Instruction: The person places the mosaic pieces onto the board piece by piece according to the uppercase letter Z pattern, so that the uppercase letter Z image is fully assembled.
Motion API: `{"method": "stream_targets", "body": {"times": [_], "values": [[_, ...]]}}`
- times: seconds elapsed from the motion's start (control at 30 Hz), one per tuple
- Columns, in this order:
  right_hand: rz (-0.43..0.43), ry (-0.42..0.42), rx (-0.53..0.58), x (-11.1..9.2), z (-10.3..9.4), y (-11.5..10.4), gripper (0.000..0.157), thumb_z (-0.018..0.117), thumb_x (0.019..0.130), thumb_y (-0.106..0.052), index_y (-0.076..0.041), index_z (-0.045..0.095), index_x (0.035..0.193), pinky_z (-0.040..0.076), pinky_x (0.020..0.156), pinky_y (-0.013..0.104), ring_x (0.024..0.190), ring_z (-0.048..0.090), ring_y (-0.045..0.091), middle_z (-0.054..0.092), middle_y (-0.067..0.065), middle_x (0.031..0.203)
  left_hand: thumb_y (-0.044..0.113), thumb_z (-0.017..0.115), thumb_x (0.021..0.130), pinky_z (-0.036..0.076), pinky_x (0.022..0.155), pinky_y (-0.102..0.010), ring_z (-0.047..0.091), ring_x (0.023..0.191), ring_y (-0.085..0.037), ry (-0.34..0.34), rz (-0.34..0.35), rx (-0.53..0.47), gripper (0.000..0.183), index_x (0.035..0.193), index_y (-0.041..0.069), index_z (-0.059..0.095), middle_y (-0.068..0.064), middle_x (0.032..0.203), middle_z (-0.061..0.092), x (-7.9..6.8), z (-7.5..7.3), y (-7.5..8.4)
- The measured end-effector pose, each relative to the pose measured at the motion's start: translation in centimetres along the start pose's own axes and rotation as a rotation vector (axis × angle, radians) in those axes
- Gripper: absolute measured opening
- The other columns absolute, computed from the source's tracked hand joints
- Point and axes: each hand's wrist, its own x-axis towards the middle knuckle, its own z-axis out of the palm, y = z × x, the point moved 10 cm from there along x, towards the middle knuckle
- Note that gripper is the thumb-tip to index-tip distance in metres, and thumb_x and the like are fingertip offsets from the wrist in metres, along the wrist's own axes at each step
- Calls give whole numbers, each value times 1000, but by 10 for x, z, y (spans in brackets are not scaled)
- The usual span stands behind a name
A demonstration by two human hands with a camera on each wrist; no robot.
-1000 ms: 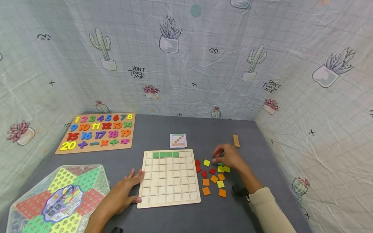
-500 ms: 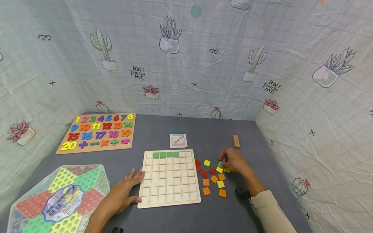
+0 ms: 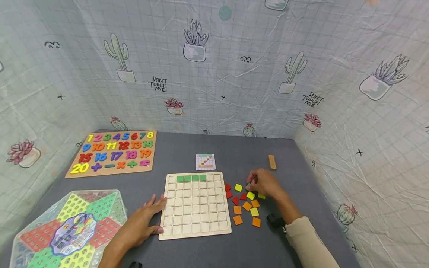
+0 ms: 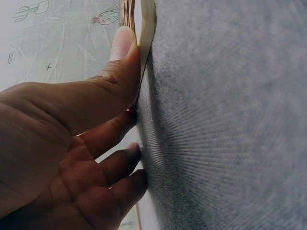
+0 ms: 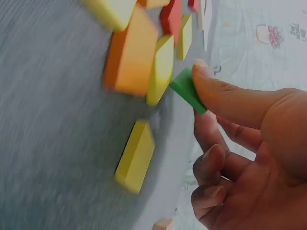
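Right arm has a long cream/beige sleeve (image 3: 310,242) that ends at the wrist, and there's a black strap-on gadget (image 3: 275,220) sitting right at the cuff. Left arm is bare, no sleeve at all. Another small black bit (image 3: 134,264) peeks in by the left forearm at the bottom edge.

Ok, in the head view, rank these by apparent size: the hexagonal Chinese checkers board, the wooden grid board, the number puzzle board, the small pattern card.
1. Hexagonal Chinese checkers board, though it sits nearest the camera and is cut off by the frame.
2. Wooden grid board and number puzzle board: they look alike, so unranked; the puzzle lies farther back.
3. Small pattern card, clearly smallest.
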Motion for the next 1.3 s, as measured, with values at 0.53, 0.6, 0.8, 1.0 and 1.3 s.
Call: {"method": "stream_targets", "body": {"times": [0.53,0.6,0.8,1.0,1.3], "values": [[-104,107,62,25,17,-56,10,85,92,-16,-20,76,93,51,69,32,77,62,15,72,-3,86,22,92,78,37,116,-74,31,157,-50,3,-6,-3,94,160,9,49,-14,168,42,1,1,-1],[-109,107,74,30,22,-63,10,85,92,-18,-21,76,93,51,68,32,76,62,15,72,-4,86,22,92,78,37,115,-74,31,157,-50,3,-3,-5,94,160,9,49,-15,167,42,0,1,-1],[-127,90,90,44,37,-79,10,85,92,-18,-20,76,93,51,69,32,75,62,14,70,-4,86,22,92,78,38,115,-74,32,157,-50,5,10,-12,93,159,8,49,-15,167,44,-1,2,1],[-131,79,111,54,47,-93,10,86,91,-14,-17,77,91,52,67,31,74,63,14,71,-2,83,20,92,79,38,116,-73,31,157,-50,13,16,-6,92,160,7,49,-15,167,42,-1,0,1],[-111,89,84,64,61,-101,11,88,88,-14,-16,77,86,49,62,28,69,61,14,69,-2,77,21,91,80,39,115,-73,32,157,-50,16,20,-3,92,160,8,48,-15,167,43,-2,-1,1]]}}
